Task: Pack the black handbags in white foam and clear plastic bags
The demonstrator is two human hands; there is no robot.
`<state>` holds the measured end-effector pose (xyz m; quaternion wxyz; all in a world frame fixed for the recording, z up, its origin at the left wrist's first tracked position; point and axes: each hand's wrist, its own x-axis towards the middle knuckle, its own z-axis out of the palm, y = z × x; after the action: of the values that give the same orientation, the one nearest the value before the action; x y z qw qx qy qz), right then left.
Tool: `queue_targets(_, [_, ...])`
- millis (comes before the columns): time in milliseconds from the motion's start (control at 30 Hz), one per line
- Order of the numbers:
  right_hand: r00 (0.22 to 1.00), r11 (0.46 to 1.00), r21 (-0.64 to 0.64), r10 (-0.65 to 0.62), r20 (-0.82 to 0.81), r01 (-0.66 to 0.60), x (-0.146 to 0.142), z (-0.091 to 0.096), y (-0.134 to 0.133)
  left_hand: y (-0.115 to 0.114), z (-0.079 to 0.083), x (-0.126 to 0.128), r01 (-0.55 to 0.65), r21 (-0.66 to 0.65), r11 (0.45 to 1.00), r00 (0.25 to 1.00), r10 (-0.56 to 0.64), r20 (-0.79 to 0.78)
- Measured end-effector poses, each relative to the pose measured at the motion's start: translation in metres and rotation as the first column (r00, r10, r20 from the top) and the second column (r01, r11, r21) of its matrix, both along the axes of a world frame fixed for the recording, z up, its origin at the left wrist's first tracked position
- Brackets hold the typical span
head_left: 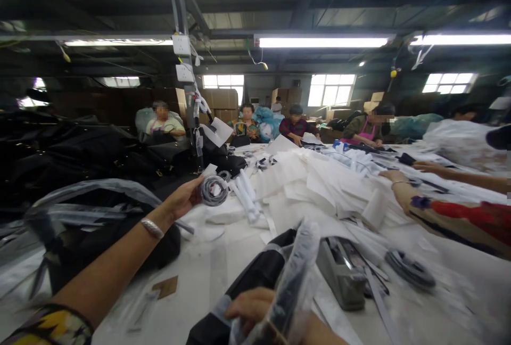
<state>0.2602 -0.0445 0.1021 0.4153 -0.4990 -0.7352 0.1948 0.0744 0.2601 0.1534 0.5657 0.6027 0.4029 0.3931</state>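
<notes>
My left hand (186, 198) is stretched forward over the table, its fingers closed on the edge of a grey coiled roll (213, 190), perhaps of tape or strap. A silver bracelet (152, 228) circles that wrist. Low in front of me lies a black bag (259, 270), its raised handle (295, 270) wrapped in clear plastic. My right hand (255, 307) is at the bag beneath this handle, fingers curled against it; the handle covers part of the hand. Right of the bag stands a grey tape dispenser (343, 276).
White sheets (303, 180) are heaped mid-table. Black bags (99, 158) pile up at left, beside a post with sockets (181, 44). Another coil (411, 270) lies at right. A co-worker's arms (403, 190) reach in from the right; several people sit across the table.
</notes>
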Motion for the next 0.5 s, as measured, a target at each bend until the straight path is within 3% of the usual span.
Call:
queue_targets(67, [0.992, 0.997, -0.023, -0.078, -0.103, 0.076, 0.004, 0.0, 0.007, -0.04, 0.008, -0.004, 0.07, -0.037, 0.997, 0.997, -0.069, 0.034])
queue_targets(133, [0.937, 0.987, -0.084, -0.158, -0.311, 0.139, 0.004, 0.002, 0.016, -0.078, 0.011, -0.004, 0.136, -0.052, 0.989, 0.99, -0.134, 0.04])
queue_targets(167, [0.867, 0.98, -0.148, -0.185, -0.463, 0.13, 0.003, 0.004, 0.021, -0.096, 0.012, -0.002, 0.162, -0.047, 0.986, 0.986, -0.161, 0.034])
queue_targets(233, [0.613, 0.958, -0.285, -0.22, -0.759, -0.01, -0.001, 0.01, 0.028, -0.125, 0.012, 0.002, 0.201, -0.015, 0.979, 0.98, -0.201, 0.004])
queue_targets(267, [0.464, 0.941, -0.317, -0.23, -0.855, -0.116, -0.002, 0.014, 0.028, -0.137, 0.012, 0.005, 0.215, 0.01, 0.977, 0.976, -0.215, -0.018])
queue_targets(333, [0.25, 0.906, -0.306, -0.236, -0.939, -0.294, -0.004, 0.022, 0.023, -0.157, 0.015, 0.008, 0.217, 0.08, 0.973, 0.975, -0.212, -0.067])
queue_targets(433, [0.087, 0.887, -0.294, -0.282, -0.955, -0.356, -0.007, 0.033, 0.013, -0.19, 0.029, 0.006, 0.083, 0.295, 0.952, 0.995, -0.063, -0.077])
queue_targets(467, [0.07, 0.885, -0.321, -0.317, -0.946, -0.336, -0.008, 0.036, 0.013, -0.205, 0.034, 0.004, 0.027, 0.394, 0.919, 0.998, -0.003, -0.062])
queue_targets(500, [0.064, 0.883, -0.357, -0.355, -0.933, -0.304, -0.009, 0.039, 0.015, -0.223, 0.038, 0.004, -0.048, 0.584, 0.81, 0.992, 0.108, -0.068])
